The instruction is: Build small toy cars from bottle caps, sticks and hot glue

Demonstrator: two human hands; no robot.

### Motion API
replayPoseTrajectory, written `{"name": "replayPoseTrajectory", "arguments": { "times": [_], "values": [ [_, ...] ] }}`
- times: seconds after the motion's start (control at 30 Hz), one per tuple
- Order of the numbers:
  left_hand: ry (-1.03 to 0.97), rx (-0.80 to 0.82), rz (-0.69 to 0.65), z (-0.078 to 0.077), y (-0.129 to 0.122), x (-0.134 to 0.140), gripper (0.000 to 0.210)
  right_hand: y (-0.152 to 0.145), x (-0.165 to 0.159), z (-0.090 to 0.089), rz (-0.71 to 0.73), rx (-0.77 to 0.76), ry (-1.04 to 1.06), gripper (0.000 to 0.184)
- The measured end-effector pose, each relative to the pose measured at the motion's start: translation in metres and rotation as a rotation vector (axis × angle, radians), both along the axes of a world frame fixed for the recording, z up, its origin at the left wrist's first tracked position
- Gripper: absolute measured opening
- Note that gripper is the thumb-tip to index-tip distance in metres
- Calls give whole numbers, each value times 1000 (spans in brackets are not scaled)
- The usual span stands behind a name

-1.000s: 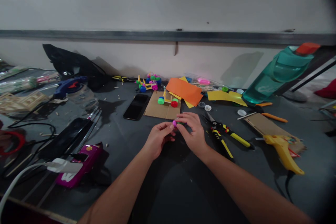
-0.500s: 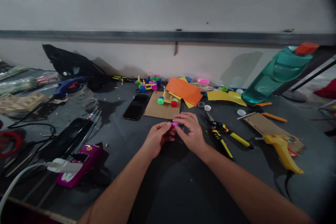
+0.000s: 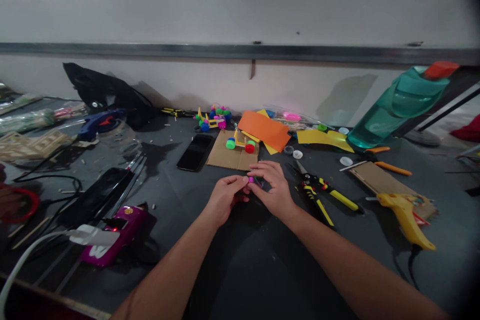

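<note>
Between my fingertips is a small purple piece (image 3: pixel 251 179), possibly a bottle cap; most of it is covered by fingers. My left hand (image 3: pixel 227 196) pinches it from the left, thumb on top. From the other side my right hand (image 3: pixel 273 186) holds it with thumb and fingers. Just beyond the hands lies a cardboard piece (image 3: pixel 225 157), and on it stands a small yellow frame (image 3: pixel 240 142) with green and red round caps like wheels. A black phone (image 3: pixel 195 152) rests left of the cardboard.
To the right lie yellow-handled snips (image 3: pixel 332 192), a yellow glue gun (image 3: pixel 407 215) and a tilted teal bottle (image 3: pixel 399 105). Orange paper (image 3: pixel 264 130) sits at the back. On the left are a purple power strip (image 3: pixel 120 235) with cables, and another person's hand by red scissors (image 3: pixel 32 205).
The purple piece has turned slightly between my fingers and shows more of its side. Both hands stay in nearly the same place. A red light shows on the power strip.
</note>
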State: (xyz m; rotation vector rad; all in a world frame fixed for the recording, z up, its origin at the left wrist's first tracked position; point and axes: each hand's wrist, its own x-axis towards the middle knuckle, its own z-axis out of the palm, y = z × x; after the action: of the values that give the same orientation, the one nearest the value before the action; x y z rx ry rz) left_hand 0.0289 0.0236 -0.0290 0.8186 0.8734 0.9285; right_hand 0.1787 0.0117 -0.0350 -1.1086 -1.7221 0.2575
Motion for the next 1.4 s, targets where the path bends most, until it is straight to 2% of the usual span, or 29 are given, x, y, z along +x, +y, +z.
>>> {"name": "replayPoseTrajectory", "arguments": {
  "times": [0.73,1.4],
  "values": [
    [31,-4,-2,-1,1,0,25,2,2,-4,-3,28,-53,12],
    [-17,-31,32,1,0,0,27,1,2,-3,-25,18,8,12]
  ]
}}
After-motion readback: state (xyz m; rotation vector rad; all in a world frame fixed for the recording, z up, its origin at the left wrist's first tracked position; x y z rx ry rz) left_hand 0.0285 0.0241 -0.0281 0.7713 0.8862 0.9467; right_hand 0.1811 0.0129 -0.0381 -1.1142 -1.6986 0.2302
